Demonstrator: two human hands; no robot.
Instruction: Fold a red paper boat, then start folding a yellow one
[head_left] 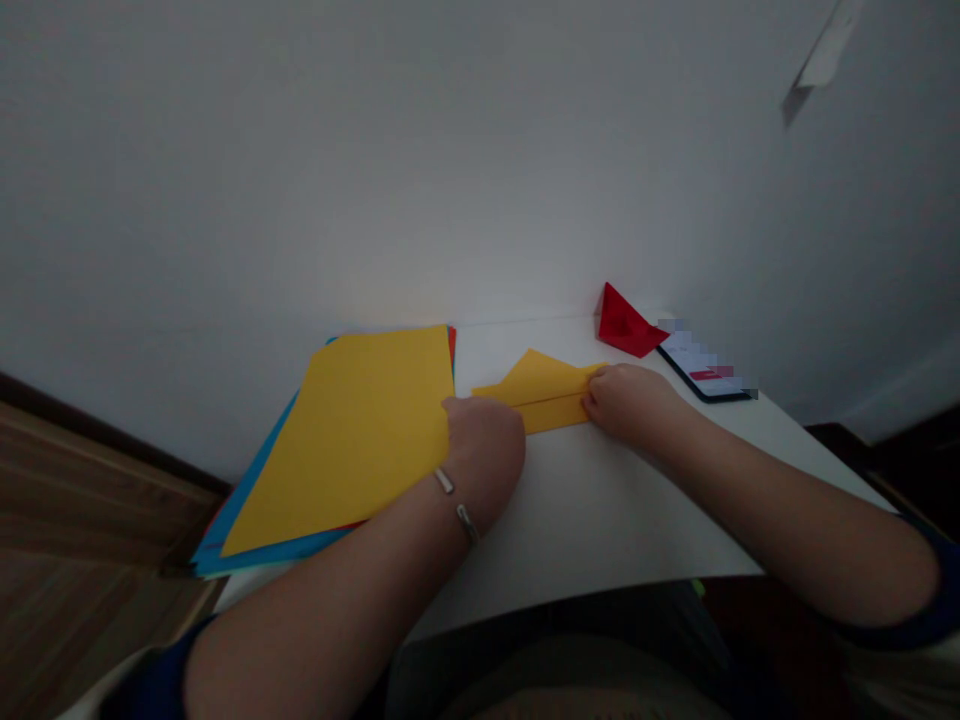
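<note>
A partly folded sheet of yellow paper lies on the white table in front of me, with a pointed peak at its far edge and a long strip along its near side. My right hand is closed, its fingers pinching the right end of the strip. At the left end, my left hand is curled down onto the paper; most of its fingers are hidden behind the back of the hand. A metal cuff bracelet circles my left wrist.
To the left lies a stack of coloured paper, a yellow sheet on top and blue sheets beneath. A red folded paper boat stands at the back right, beside a phone with a lit screen. A wall rises behind the table.
</note>
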